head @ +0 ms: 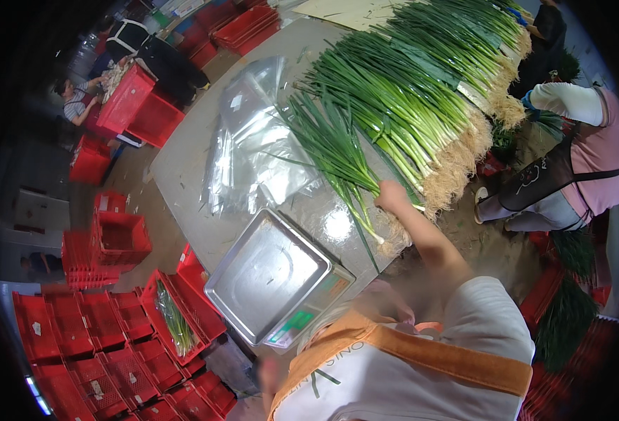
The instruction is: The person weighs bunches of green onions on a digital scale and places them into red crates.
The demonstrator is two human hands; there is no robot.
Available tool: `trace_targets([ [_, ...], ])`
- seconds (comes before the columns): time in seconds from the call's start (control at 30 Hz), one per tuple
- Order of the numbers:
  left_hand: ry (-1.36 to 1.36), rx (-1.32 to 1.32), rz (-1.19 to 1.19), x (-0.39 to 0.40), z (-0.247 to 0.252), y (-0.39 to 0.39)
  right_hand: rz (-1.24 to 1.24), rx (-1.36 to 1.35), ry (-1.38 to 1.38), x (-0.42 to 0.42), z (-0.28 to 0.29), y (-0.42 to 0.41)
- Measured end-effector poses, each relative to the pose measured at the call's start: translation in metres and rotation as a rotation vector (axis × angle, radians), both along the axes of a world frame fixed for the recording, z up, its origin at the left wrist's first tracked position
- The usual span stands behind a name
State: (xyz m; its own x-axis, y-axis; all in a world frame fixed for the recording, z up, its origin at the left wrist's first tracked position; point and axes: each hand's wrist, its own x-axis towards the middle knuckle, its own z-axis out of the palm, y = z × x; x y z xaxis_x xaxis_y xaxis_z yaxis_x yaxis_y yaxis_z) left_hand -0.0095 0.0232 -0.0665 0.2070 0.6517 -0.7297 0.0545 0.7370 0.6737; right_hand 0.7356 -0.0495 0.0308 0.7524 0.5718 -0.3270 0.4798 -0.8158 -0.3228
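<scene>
My right hand (392, 197) is closed around the stalks of a small bunch of green onions (335, 152) at the table's near edge. Some stalks with white bulbs and roots lie beside and below that hand. Just beyond is a long row of green onions (409, 105), their pale roots hanging over the right edge. A stack of clear plastic bags (267, 142) lies left of the bunch. Nearer me stands a digital scale (301, 321) with a bare steel tray (272, 273). My left hand (268, 372) hangs low beside the apron, blurred, its fingers unclear.
Red plastic crates (104, 363) are stacked at lower left; one crate (175, 318) holds bagged green onions. A person in a pink top (593, 152) stands at the right. Others work at upper left, near a red crate (125, 100). More green onions (567, 326) lie at lower right.
</scene>
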Motion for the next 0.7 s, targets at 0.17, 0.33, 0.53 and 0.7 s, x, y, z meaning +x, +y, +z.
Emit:
trace_targets([
  [0.17, -0.148, -0.344, -0.116, -0.075, -0.059, 0.001, 0.056, 0.06, -0.041, -0.014, 0.017, 0.006],
  [0.33, 0.01, 0.058, -0.339, -0.052, -0.062, -0.04, 0.095, 0.081, -0.112, -0.033, -0.007, -0.007],
  [0.53, 0.334, 0.07, -0.309, 0.061, 0.035, -0.018, 0.059, 0.063, -0.05, -0.006, 0.026, -0.01],
  [0.7, 0.305, 0.144, -0.306, 0.055, 0.043, -0.023, 0.062, 0.24, -0.291, 0.06, 0.102, -0.017],
])
